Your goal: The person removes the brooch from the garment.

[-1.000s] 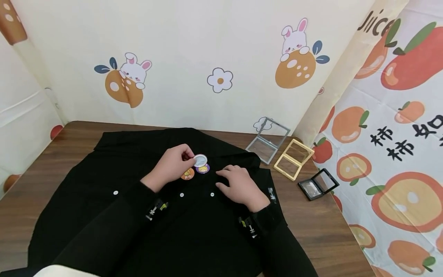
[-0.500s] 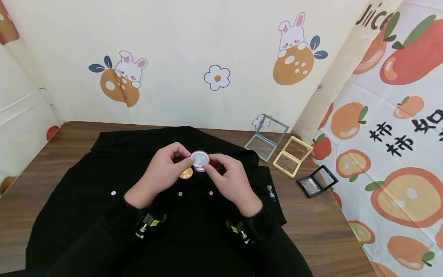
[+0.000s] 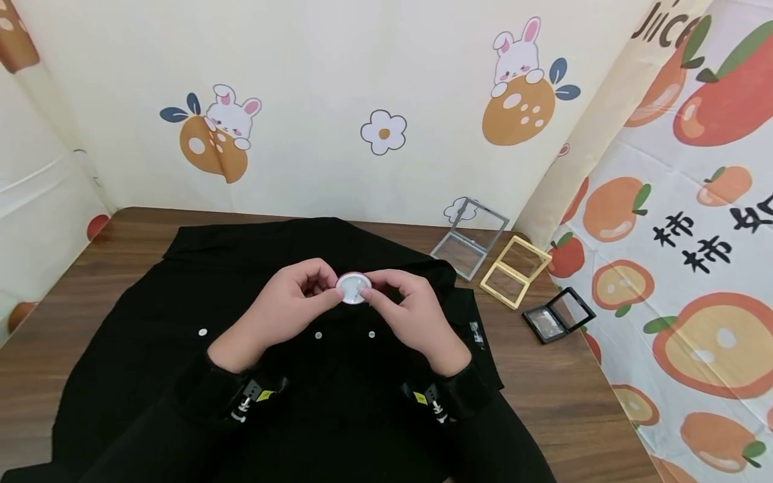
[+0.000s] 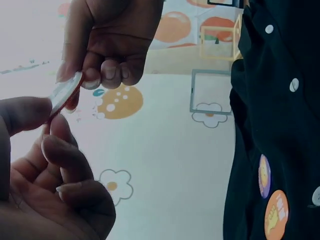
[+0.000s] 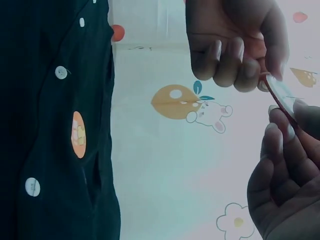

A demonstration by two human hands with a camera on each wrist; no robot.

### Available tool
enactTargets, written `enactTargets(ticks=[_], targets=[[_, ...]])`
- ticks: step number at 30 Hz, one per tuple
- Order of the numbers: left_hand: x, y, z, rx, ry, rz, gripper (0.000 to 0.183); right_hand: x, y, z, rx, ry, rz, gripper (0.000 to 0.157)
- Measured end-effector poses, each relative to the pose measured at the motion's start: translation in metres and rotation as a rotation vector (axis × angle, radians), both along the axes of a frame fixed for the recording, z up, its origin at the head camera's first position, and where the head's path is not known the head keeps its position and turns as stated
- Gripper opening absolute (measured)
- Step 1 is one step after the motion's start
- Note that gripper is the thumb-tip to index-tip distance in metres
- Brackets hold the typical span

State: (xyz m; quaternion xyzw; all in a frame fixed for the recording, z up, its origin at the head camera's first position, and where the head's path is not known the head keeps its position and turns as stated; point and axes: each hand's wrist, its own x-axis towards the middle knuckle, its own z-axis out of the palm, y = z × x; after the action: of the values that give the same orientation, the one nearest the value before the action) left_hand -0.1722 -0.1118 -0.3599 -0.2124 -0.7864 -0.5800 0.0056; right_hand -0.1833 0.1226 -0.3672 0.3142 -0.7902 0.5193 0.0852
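Observation:
A round button badge (image 3: 353, 288) with a white back and a red rim is held up over a black buttoned shirt (image 3: 368, 389), its back facing up in the head view. My left hand (image 3: 292, 298) pinches its left edge between thumb and fingers. At the right edge, my right hand (image 3: 417, 315) pinches it too, the thumb lying on the back. A thin pin shows faintly on that back. In the left wrist view, an orange badge (image 4: 276, 215) and a purple badge (image 4: 264, 176) sit on the shirt; the hands and held badge hide both in the head view.
The shirt lies spread on a wooden table (image 3: 555, 402). To its right stand several hinged cases: a grey frame (image 3: 461, 253), a yellow frame (image 3: 507, 285) and a black case (image 3: 546, 325). A patterned cloth backdrop (image 3: 302, 168) rises behind the table.
My right hand has come in from beside the badge and taken its right edge, while the left keeps hold. The orange and purple badges have become hidden behind the hands in the head view.

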Motion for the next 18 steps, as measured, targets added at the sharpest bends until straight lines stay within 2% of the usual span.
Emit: enactTargets(ticks=[6,12,18], targets=[[0.008,-0.001,0.005,-0.016,0.040,-0.039,0.004,0.002,0.002,0.007,0.006,-0.008,0.098,0.018],[0.013,0.001,0.005,-0.024,0.059,-0.080,0.014,0.002,0.011,0.017,0.081,0.011,0.170,0.018],[0.015,0.004,0.005,-0.013,0.050,-0.049,0.017,0.004,0.017,0.019,0.101,0.011,0.216,0.023]])
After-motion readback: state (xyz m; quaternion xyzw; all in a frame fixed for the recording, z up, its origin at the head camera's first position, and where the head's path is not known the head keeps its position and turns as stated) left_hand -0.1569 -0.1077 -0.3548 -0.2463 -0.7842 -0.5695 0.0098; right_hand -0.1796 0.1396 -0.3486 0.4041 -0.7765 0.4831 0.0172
